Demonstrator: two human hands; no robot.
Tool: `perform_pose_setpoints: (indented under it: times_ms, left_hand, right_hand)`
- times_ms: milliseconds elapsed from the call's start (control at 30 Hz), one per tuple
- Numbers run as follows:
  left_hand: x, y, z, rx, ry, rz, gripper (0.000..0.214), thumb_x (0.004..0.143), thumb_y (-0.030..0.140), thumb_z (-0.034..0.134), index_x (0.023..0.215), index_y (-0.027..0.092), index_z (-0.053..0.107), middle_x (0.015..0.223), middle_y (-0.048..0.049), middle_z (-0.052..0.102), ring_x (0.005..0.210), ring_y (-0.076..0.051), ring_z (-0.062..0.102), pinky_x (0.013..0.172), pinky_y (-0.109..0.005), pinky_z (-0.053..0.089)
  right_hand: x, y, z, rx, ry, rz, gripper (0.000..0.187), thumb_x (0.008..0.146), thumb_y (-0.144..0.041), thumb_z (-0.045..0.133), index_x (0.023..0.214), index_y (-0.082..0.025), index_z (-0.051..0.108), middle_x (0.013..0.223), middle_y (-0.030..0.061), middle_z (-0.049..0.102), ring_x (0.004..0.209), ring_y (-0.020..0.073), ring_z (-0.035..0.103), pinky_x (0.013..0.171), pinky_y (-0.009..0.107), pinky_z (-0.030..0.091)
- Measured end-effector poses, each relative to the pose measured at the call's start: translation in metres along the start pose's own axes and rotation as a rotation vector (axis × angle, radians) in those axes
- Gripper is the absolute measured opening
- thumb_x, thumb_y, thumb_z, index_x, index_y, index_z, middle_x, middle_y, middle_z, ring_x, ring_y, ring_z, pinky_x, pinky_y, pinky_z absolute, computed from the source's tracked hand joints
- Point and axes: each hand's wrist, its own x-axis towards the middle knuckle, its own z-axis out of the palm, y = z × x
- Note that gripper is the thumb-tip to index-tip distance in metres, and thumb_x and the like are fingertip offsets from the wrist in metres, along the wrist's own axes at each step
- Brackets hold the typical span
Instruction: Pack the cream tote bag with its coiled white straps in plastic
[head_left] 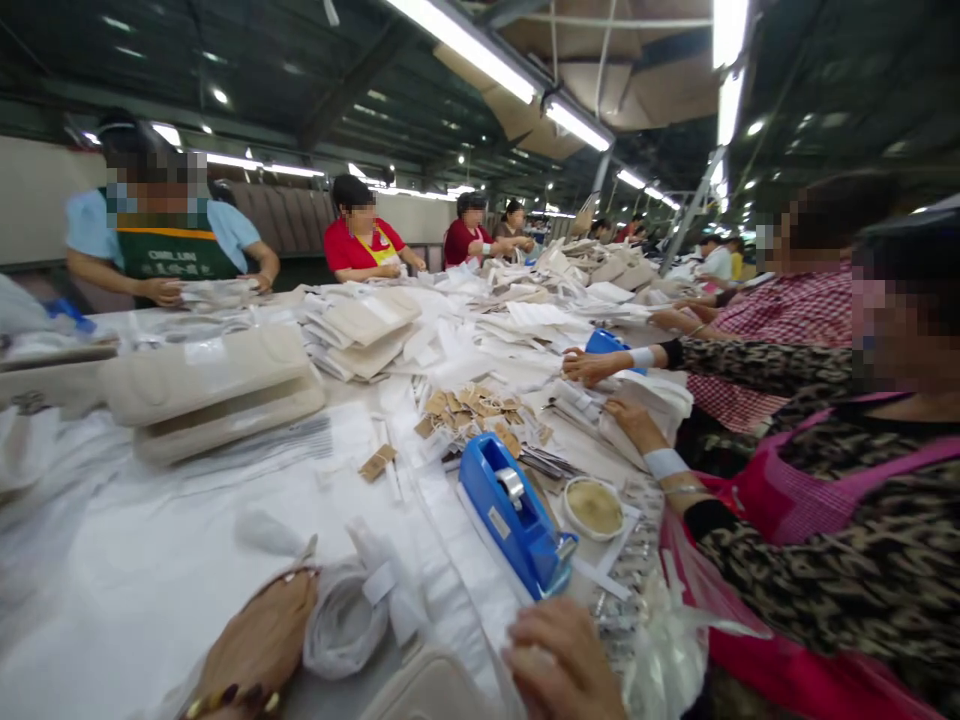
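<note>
**Crowded bench (135, 560) under strip lights (480, 50)**

Head view: white sheets (442, 540) cover the near side of the bench, where the person's two hands work. The left hand (262, 635) lies back upward, fingers pointing away and fairly straight; whether it grips anything cannot be told. Just right of it is a white roll (345, 625), between the hands. A beige piece (424, 690), cut off by the bottom edge, also lies between them. The right hand (562, 655) is blurred, its fingers loosely bent; what it holds, if anything, cannot be told.

Just beyond the right hand stands a blue tape dispenser (517, 540), in the way of the tags (480, 405) heaped behind it. Right of the dispenser is a round dish (589, 537), and a clear bag (667, 650) crowds the right hand's outer side. One loose tag (377, 462) lies left of the heap. Beige bags (217, 375) sit further left, with a stack (367, 330) behind.

At right, a co-worker in a pink apron (810, 480) reaches across near a second blue dispenser (606, 342). Others line the far side.
</note>
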Motion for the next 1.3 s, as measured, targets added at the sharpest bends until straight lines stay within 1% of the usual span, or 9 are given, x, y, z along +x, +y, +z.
perform_pose_setpoints:
  times_ms: [133, 267, 533, 733, 833, 967, 1100, 1167, 1300]
  left_hand:
    - [-0.003, 0.007, -0.016, 0.113, -0.135, 0.072, 0.046, 0.076, 0.009, 0.029, 0.107, 0.008, 0.063, 0.121, -0.0148, 0.057, 0.114, -0.024, 0.053, 0.102, -0.037, 0.036]
    - [-0.010, 0.020, -0.031, 0.172, -0.150, 0.053, 0.046, 0.078, 0.006, 0.028, 0.110, 0.011, 0.062, 0.120, -0.0111, 0.059, 0.116, -0.019, 0.051, 0.104, -0.030, 0.033]
    - [-0.014, 0.031, -0.038, 0.194, -0.142, 0.013, 0.044, 0.081, 0.007, 0.027, 0.105, 0.007, 0.063, 0.114, -0.0143, 0.062, 0.110, -0.020, 0.055, 0.101, -0.029, 0.036]
    - [-0.013, 0.034, -0.038, 0.190, -0.173, -0.003, 0.044, 0.082, 0.009, 0.024, 0.104, 0.009, 0.062, 0.116, -0.0131, 0.061, 0.112, -0.021, 0.053, 0.101, -0.032, 0.036]
    - [-0.012, 0.034, -0.037, 0.186, -0.182, 0.005, 0.043, 0.082, 0.010, 0.025, 0.104, 0.010, 0.062, 0.116, -0.0123, 0.061, 0.112, -0.020, 0.054, 0.101, -0.031, 0.035]
    - [-0.009, 0.033, -0.032, 0.174, -0.183, 0.002, 0.042, 0.082, 0.009, 0.026, 0.106, 0.009, 0.061, 0.116, -0.0130, 0.061, 0.111, -0.021, 0.054, 0.100, -0.032, 0.036]
    - [-0.009, 0.030, -0.031, 0.173, -0.186, -0.011, 0.042, 0.084, 0.010, 0.026, 0.109, 0.010, 0.060, 0.118, -0.0116, 0.060, 0.113, -0.020, 0.052, 0.101, -0.031, 0.035]
    - [-0.011, 0.028, -0.032, 0.177, -0.183, -0.011, 0.043, 0.085, 0.011, 0.024, 0.109, 0.011, 0.060, 0.118, -0.0107, 0.060, 0.113, -0.020, 0.051, 0.101, -0.030, 0.034]
    - [-0.016, 0.021, -0.034, 0.168, -0.172, -0.019, 0.044, 0.086, 0.011, 0.022, 0.109, 0.010, 0.059, 0.118, -0.0110, 0.059, 0.112, -0.021, 0.051, 0.100, -0.032, 0.035]
  right_hand:
    - [-0.003, 0.093, -0.049, -0.291, -0.005, 0.302, 0.025, 0.088, -0.025, 0.041, 0.108, -0.017, 0.053, 0.104, 0.0112, 0.061, 0.099, 0.0232, 0.055, 0.082, 0.040, 0.046]
    - [0.001, 0.152, -0.033, -0.525, -0.246, 0.377, 0.033, 0.088, -0.028, 0.034, 0.107, -0.013, 0.057, 0.109, 0.0132, 0.060, 0.107, 0.0275, 0.049, 0.087, 0.044, 0.041]
    - [-0.004, 0.167, -0.022, -0.538, -0.405, 0.264, 0.031, 0.083, -0.012, 0.039, 0.092, -0.025, 0.066, 0.101, 0.0063, 0.065, 0.100, 0.0283, 0.050, 0.089, 0.052, 0.029]
    - [-0.014, 0.184, -0.026, -0.582, -0.228, 0.117, 0.033, 0.084, -0.012, 0.038, 0.090, -0.025, 0.068, 0.098, 0.0069, 0.066, 0.095, 0.0300, 0.053, 0.080, 0.050, 0.033]
    - [-0.001, 0.170, -0.039, -0.547, -0.036, 0.141, 0.034, 0.091, -0.026, 0.035, 0.080, -0.020, 0.066, 0.082, 0.0082, 0.065, 0.079, 0.0251, 0.056, 0.067, 0.040, 0.038]
    - [0.025, 0.103, -0.044, -0.189, 0.122, 0.055, 0.023, 0.088, -0.033, 0.048, 0.073, -0.020, 0.058, 0.074, 0.0038, 0.059, 0.075, 0.0180, 0.057, 0.070, 0.030, 0.043]
    - [0.047, 0.031, 0.003, 0.023, -0.230, 0.155, 0.020, 0.090, -0.026, 0.047, 0.072, -0.019, 0.052, 0.071, 0.0006, 0.056, 0.058, 0.0111, 0.055, 0.053, 0.021, 0.042]
    - [0.059, 0.013, 0.037, -0.083, -0.369, 0.212, 0.007, 0.086, -0.018, 0.051, 0.087, -0.017, 0.057, 0.087, 0.0062, 0.062, 0.073, 0.0163, 0.060, 0.064, 0.025, 0.046]
    - [0.082, 0.003, 0.086, -0.268, -0.502, 0.330, 0.027, 0.079, -0.011, 0.054, 0.106, -0.008, 0.058, 0.104, 0.0173, 0.061, 0.094, 0.0290, 0.057, 0.079, 0.040, 0.044]
